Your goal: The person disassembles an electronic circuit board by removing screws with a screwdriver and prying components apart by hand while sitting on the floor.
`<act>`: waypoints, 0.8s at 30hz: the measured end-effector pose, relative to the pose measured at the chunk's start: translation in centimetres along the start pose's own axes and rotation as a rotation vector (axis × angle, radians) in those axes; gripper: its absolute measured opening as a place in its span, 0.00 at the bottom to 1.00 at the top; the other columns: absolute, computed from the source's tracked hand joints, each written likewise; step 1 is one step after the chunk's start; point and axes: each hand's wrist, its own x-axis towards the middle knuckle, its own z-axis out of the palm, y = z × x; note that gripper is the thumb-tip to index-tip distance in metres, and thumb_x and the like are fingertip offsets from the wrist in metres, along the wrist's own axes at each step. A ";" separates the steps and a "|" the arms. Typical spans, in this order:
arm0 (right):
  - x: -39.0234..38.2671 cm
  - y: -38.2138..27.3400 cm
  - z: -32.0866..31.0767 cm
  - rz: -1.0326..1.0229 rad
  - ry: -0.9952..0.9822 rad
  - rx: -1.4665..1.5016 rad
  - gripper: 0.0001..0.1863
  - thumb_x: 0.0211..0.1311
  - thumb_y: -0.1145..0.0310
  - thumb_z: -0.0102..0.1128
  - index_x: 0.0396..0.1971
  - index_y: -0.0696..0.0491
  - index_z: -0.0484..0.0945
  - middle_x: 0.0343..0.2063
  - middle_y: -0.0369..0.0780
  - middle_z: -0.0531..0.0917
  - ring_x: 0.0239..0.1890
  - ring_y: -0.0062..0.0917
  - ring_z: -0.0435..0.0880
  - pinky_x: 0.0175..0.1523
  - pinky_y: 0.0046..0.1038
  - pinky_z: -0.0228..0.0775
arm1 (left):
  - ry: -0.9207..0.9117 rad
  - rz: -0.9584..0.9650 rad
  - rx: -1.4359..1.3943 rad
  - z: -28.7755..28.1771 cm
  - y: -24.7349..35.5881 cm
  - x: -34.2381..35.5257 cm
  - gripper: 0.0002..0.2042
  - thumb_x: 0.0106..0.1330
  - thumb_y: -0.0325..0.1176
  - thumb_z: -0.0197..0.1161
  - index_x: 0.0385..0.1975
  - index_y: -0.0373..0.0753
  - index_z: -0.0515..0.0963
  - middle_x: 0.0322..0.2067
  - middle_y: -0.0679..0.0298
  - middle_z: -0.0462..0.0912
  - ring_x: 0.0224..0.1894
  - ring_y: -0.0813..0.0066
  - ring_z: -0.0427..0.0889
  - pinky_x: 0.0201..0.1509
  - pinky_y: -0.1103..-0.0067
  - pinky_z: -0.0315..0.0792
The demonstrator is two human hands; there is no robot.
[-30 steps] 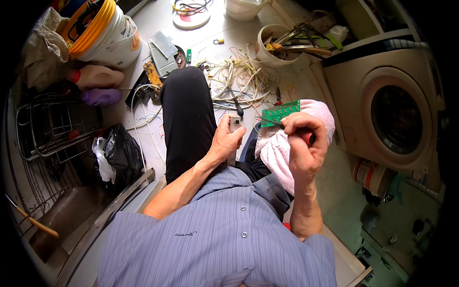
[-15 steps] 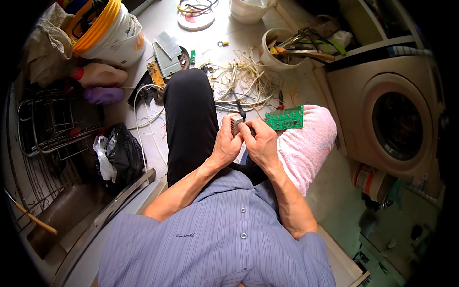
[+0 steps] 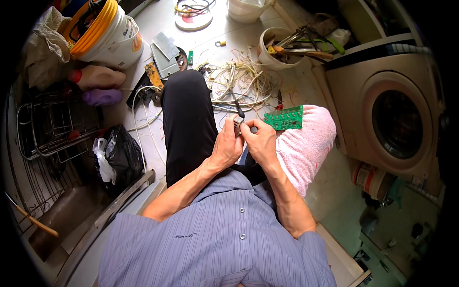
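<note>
My left hand (image 3: 226,146) is closed on a small grey blocky part (image 3: 237,122) with metal showing on top; its kind is too small to make out. Pressed close beside it, my right hand (image 3: 261,143) has its fingers curled around a tool, whose dark round handle end (image 3: 254,129) pokes out; the tool's tip is hidden. Just beyond the hands is a slim dark rod with a thicker black end (image 3: 240,114). A green circuit board (image 3: 283,118) rests on the pink towel (image 3: 308,143) over my right knee.
A tangle of pale wires (image 3: 246,83) spreads over the floor ahead. Left of it lie grey metal plates (image 3: 166,60). A white bucket of tools (image 3: 267,55) stands ahead right, near the washing machine (image 3: 354,105). To the left are a black bag (image 3: 125,153) and a wire rack (image 3: 52,124).
The grey part has turned slightly in my left fingers and more of its top shows. My right hand has shifted a little, exposing the tool's handle end. The board stays on the towel.
</note>
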 end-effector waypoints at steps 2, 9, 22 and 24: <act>-0.3 0.4 0.2 -0.073 0.027 0.054 0.09 0.62 0.69 0.64 0.31 0.61 0.82 0.28 0.47 0.85 0.27 0.31 0.85 0.34 0.31 0.76 | -0.016 -0.067 -0.079 0.0 -0.3 0.0 0.21 0.66 0.22 0.57 0.59 0.34 0.64 0.29 0.52 0.78 0.28 0.55 0.80 0.35 0.66 0.73; 1.1 1.6 -1.1 -0.131 0.023 0.201 0.09 0.63 0.70 0.63 0.36 0.61 0.83 0.30 0.47 0.84 0.34 0.31 0.85 0.38 0.31 0.77 | -0.196 -0.421 -0.608 -0.5 0.7 0.8 0.14 0.69 0.29 0.60 0.53 0.37 0.70 0.25 0.68 0.75 0.24 0.84 0.73 0.26 0.81 0.69; 0.4 0.3 -1.1 -0.350 0.082 -0.038 0.04 0.60 0.74 0.63 0.31 0.60 0.82 0.29 0.45 0.83 0.31 0.38 0.84 0.38 0.33 0.75 | -0.254 -0.460 -0.558 -0.9 0.3 0.9 0.11 0.69 0.29 0.59 0.48 0.36 0.71 0.23 0.67 0.77 0.22 0.82 0.74 0.25 0.80 0.70; 0.4 0.6 -1.2 -0.331 0.073 -0.013 0.04 0.60 0.75 0.63 0.31 0.60 0.81 0.29 0.45 0.83 0.31 0.36 0.83 0.38 0.32 0.75 | -0.259 -0.472 -0.527 -0.9 0.3 0.8 0.11 0.69 0.30 0.59 0.48 0.36 0.71 0.23 0.67 0.77 0.22 0.83 0.74 0.25 0.80 0.69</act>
